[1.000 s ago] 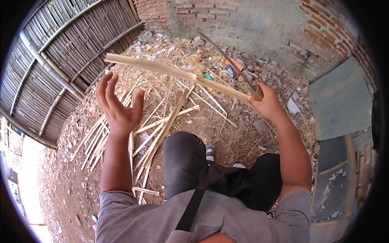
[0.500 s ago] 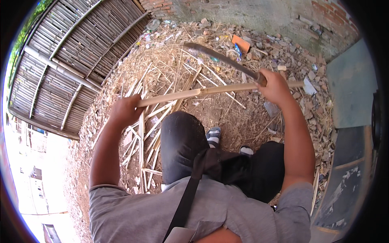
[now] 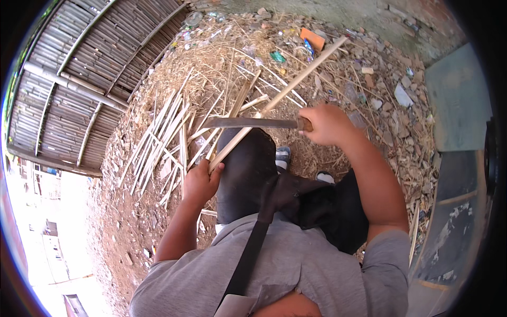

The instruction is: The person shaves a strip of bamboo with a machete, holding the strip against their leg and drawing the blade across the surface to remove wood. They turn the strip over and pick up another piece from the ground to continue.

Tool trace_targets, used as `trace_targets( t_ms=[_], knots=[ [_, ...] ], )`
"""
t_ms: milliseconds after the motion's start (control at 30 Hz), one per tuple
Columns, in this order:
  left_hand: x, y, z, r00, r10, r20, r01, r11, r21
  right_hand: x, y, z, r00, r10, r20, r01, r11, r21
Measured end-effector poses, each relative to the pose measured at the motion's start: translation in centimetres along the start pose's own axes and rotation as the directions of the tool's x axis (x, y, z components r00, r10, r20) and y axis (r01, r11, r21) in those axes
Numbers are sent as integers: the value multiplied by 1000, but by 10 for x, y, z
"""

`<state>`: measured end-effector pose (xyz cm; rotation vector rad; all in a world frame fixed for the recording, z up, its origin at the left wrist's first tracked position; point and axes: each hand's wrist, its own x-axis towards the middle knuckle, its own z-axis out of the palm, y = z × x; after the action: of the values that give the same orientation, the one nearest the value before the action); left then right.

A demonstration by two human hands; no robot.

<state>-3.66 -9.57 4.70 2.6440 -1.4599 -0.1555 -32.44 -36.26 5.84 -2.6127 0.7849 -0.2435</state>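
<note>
My left hand (image 3: 200, 182) is closed round the near end of a pale bamboo strip (image 3: 303, 74). The strip slants up and away to the right, passing over my left knee (image 3: 243, 174). In my right hand (image 3: 328, 124) is the wooden handle of a machete (image 3: 253, 123). Its dark blade points left, almost level, and crosses the strip near a node; whether the edge touches the strip I cannot tell. Split bamboo strips (image 3: 158, 142) lie in a loose pile on the ground beyond my left hand.
A bamboo slat fence (image 3: 100, 58) stands at the left, and a weathered wall (image 3: 338, 16) runs along the back. Rubble, straw and litter cover the ground, with an orange piece (image 3: 313, 39) among them. Grey panels (image 3: 457, 100) stand at the right. My sandalled feet (image 3: 283, 158) are below.
The bamboo strip has turned from nearly level to a steep slant. My left hand has come nearer and rightward. My right hand has moved down and left, bringing the machete level across the strip.
</note>
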Motion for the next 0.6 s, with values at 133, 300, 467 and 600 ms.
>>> trace_targets(
  t_ms=[133,300,467,600],
  knots=[
    [0,-39,11,996,-44,-81,38,996,-78,0,8,-6,989,143,-24,-138,981,137],
    [-11,-127,43,948,-194,-252,150,971,-185,-20,56,-16,926,300,-230,-268,950,161],
    [-8,-245,51,842,-491,-223,457,869,-188,-56,118,2,868,462,-181,-454,887,86],
    [43,-329,-3,635,-695,-338,772,570,281,-76,141,32,759,650,-31,-639,753,157]
  ],
)
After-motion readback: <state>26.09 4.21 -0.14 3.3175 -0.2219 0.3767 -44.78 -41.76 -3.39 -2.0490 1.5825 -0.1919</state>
